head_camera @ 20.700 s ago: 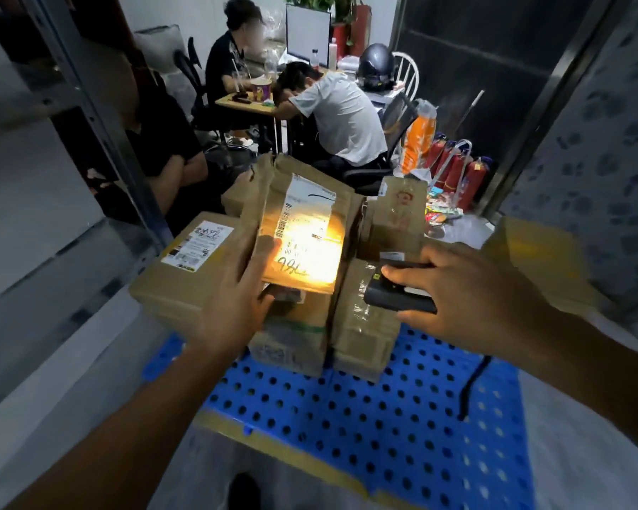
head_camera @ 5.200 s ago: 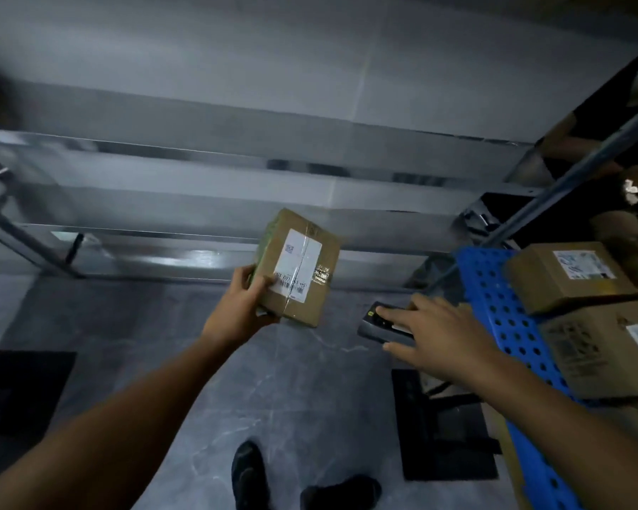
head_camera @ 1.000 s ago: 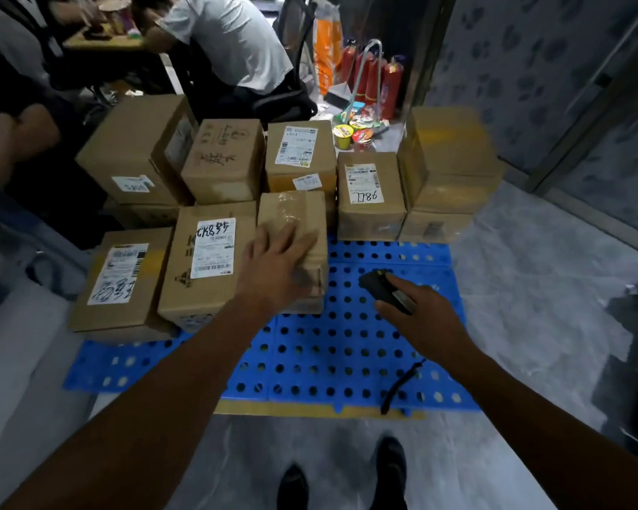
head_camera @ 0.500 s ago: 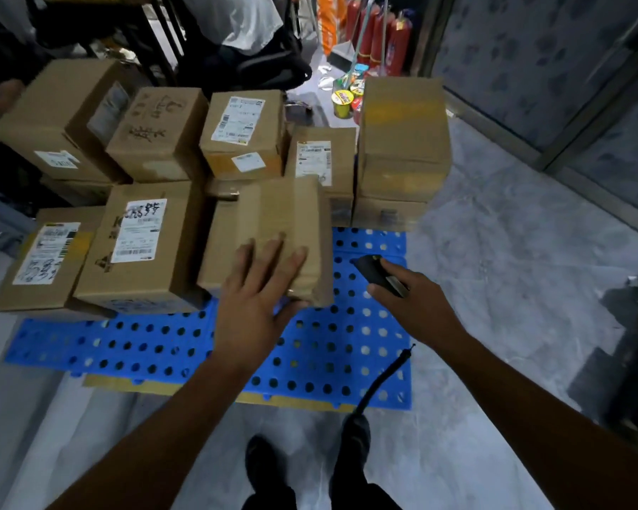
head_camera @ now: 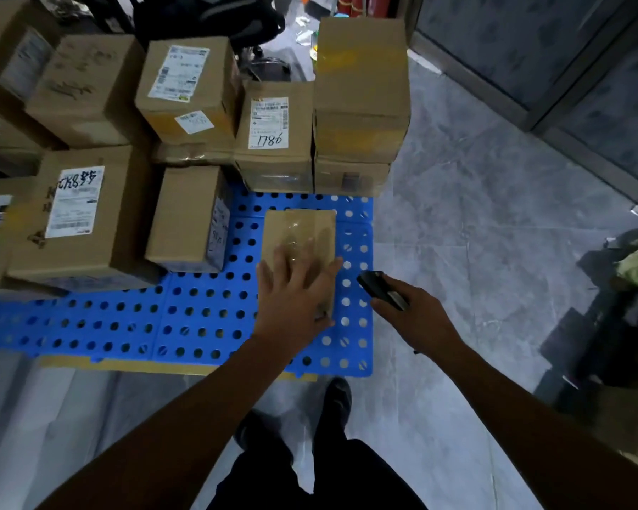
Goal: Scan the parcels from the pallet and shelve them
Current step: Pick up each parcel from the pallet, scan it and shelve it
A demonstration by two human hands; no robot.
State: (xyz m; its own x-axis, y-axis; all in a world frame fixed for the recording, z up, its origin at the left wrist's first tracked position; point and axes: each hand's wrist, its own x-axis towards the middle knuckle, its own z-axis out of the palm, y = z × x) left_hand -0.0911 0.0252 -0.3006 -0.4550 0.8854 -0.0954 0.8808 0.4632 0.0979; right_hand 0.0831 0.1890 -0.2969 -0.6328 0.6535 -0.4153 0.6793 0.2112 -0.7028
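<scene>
L hand [head_camera: 295, 292] on small taped parcel [head_camera: 301, 233], ctr of frame, over right end of blue pallet [head_camera: 199, 322]. Its fingers [head_camera: 284, 259] are straight, spread apart on parcel's top face, thumb at its right edge. Can't tell if parcel sits on pallet or is lifted. R hand [head_camera: 415, 318] just right of it, fingers curled tight round black scanner [head_camera: 380, 288], whose tip points to upper left. Other cartons fill upper left; carton marked 1786 [head_camera: 275, 138] is above the parcel, touching tall stack [head_camera: 361, 86]. Grey floor [head_camera: 494, 233] at right.
</scene>
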